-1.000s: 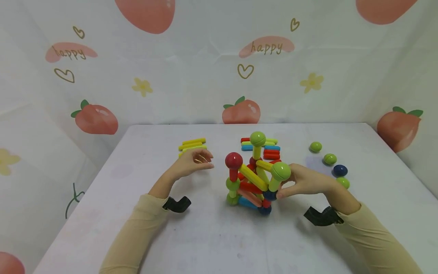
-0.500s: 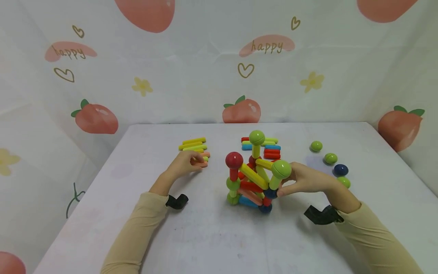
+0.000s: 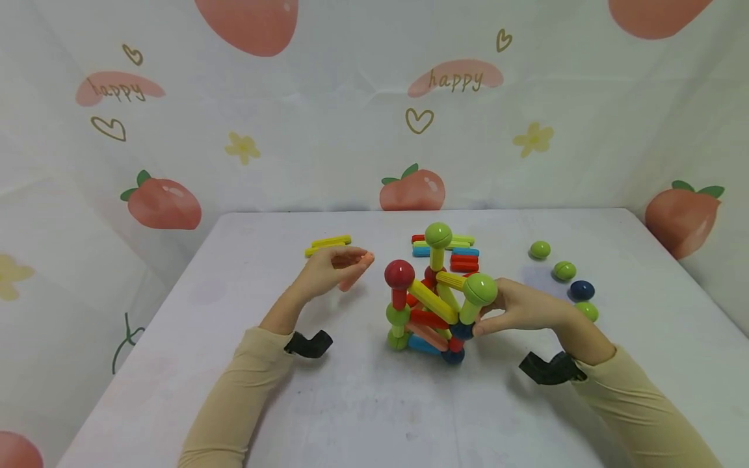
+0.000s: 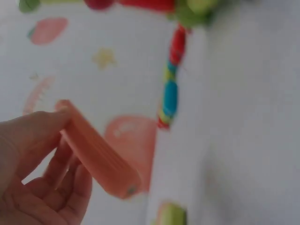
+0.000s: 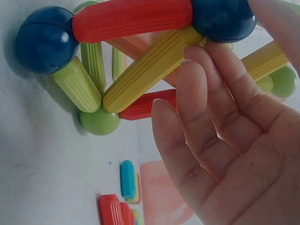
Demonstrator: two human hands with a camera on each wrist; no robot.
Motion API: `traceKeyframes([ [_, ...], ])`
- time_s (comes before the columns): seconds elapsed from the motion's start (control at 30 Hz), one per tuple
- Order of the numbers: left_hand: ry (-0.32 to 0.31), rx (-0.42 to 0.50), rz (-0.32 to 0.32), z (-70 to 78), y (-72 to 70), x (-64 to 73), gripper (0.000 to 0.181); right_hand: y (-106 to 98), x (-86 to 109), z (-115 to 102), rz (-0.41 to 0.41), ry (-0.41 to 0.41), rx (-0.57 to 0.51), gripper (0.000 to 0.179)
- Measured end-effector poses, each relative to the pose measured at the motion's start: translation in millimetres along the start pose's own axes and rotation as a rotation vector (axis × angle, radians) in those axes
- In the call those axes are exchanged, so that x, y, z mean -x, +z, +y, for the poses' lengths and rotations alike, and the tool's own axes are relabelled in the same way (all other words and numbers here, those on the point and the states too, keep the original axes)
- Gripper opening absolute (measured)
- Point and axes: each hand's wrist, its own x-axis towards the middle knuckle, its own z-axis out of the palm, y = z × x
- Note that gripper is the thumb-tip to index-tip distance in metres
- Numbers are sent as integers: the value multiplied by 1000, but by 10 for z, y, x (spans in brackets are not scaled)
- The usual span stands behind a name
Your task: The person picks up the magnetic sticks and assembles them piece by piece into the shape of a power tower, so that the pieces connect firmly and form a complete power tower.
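My left hand [image 3: 328,272] pinches an orange ridged stick [image 4: 98,151] between thumb and fingers, raised above the table left of the structure. In the left wrist view the stick slants, one end at the thumb. A structure of coloured sticks and balls [image 3: 434,302] stands mid-table, with a red ball [image 3: 400,274] and lime balls on top. At its right side my right hand [image 3: 523,305] holds it by a dark blue ball [image 5: 222,18], thumb and forefinger about the ball. The other right fingers are loosely bent beside a yellow stick [image 5: 150,70].
Yellow sticks [image 3: 329,245] lie behind my left hand, which hides whatever is just under it. Red sticks [image 3: 465,262], blue sticks and lime sticks lie behind the structure. Several loose balls, lime and one dark blue [image 3: 582,290], sit at the right, beyond my right forearm.
My left hand reached the sticks at the left, took up the orange stick and has come up and rightward with it. My right hand and the structure stay in place.
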Motion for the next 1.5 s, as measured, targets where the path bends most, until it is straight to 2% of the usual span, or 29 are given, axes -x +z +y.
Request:
traceKeyframes([
  [0.17,1,281,24,332,116,65,38,6,3,3,3,2,-2,25],
  [0.3,9,478,-3,518,237,110,40,10,10,-2,7,12,-5,25],
  [0.4,-13,565,-28,590,318,125,41,11,10,-6,8,9,-5,25],
  [0.5,-51,609,-46,622,379,124,40,11,7,-4,10,1,-3,25],
  [0.6,-87,636,-60,619,414,105,39,14,5,-6,8,-8,-7,25],
  [0.73,-103,648,-77,617,436,84,40,19,6,-10,4,-19,-18,24],
  [1.07,-78,610,-167,655,495,31,38,18,2,19,4,-41,-15,23],
  [1.5,-71,555,-226,687,550,-8,36,9,-3,15,3,-42,-21,25],
])
